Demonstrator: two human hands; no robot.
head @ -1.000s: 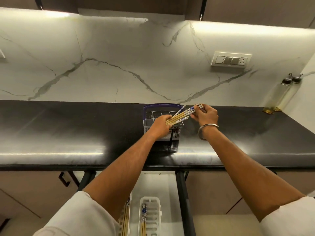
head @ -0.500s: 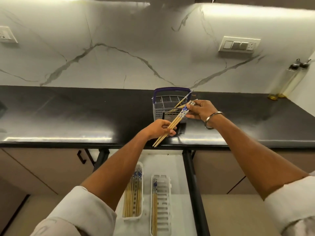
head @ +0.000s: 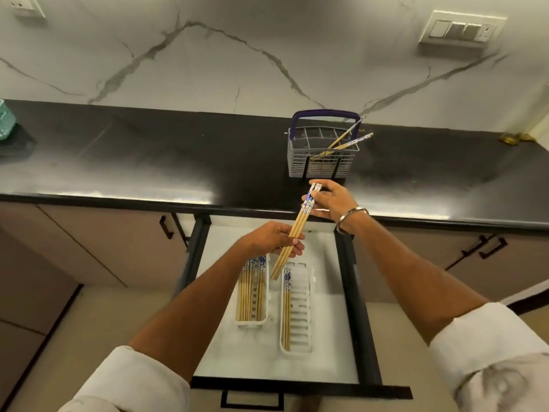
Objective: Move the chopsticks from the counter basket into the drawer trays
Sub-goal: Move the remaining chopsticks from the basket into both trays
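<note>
Both hands carry one small bundle of chopsticks (head: 298,230) slanted over the open drawer (head: 347,281). The left hand (head: 271,239) has its fingers curled round the lower part of the bundle, while the right hand (head: 329,202) pinches the blue-patterned top ends between thumb and fingertips. Just below the left hand lies the left tray (head: 266,292), nearly full of chopsticks laid side by side. Beside it, under the bundle's lower tips, the right tray (head: 307,310) holds a few chopsticks along its left edge. Beyond the right hand, on the black table (head: 148,156), stands the basket (head: 322,153) with a few chopsticks leaning out of it to the right.
</note>
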